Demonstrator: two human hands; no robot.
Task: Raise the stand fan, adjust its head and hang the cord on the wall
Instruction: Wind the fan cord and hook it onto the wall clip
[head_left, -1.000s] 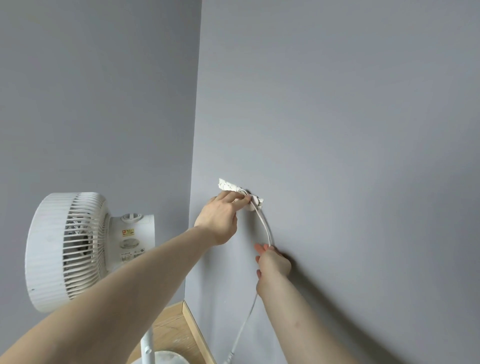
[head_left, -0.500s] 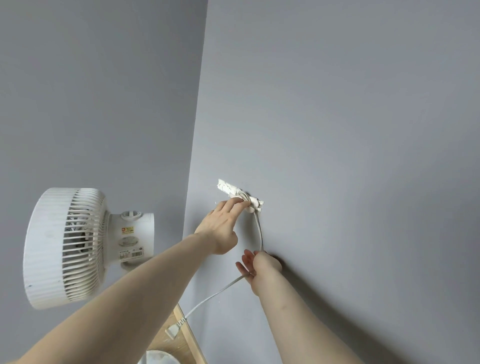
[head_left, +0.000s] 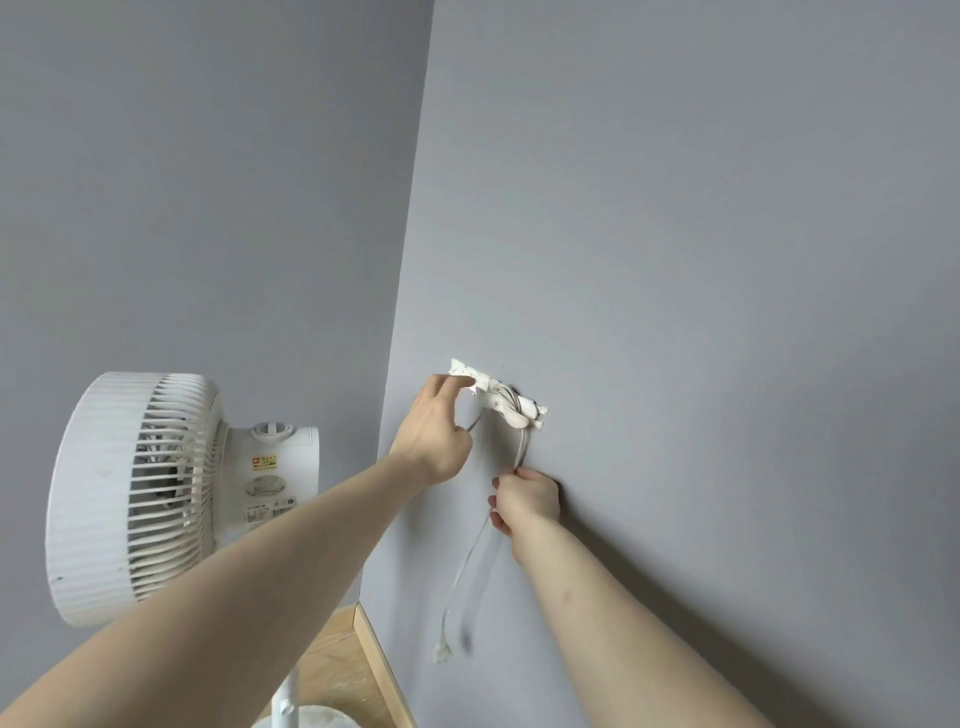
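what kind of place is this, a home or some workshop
Most likely a room in a home: plain grey painted walls meeting at a corner, a wooden floor with wooden skirting, and a white household stand fan.

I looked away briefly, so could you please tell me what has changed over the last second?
The cord now hangs down the wall, its plug swung from the floor side. The right hand grips it lower. The left hand moved left of the hook. The fan stayed put.
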